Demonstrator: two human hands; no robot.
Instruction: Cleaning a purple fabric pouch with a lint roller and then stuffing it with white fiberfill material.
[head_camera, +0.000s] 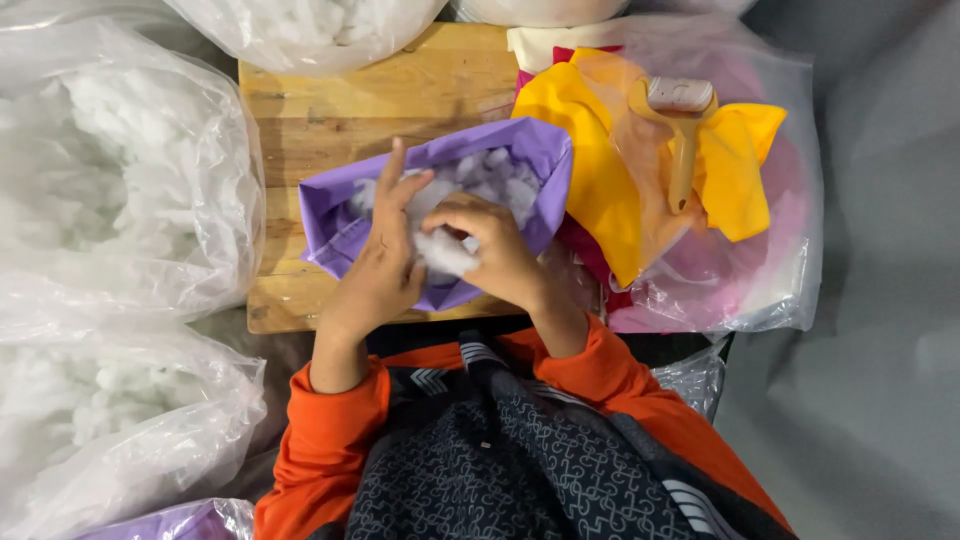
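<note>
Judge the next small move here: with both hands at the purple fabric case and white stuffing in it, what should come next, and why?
Probably push the clump down. The right hand pinches a clump of white stuffing at the mouth of the purple fabric case, while the left hand steadies the case's near edge. The clump sits at the opening, above the stuffing already inside, so pressing it deeper seems the natural next move.

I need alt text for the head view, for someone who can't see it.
Both hands, left hand and right hand, press white stuffing into an open purple fabric cover on a wooden board. Clear bags of stuffing lie at left; yellow fabric and a roller lie at right.
</note>
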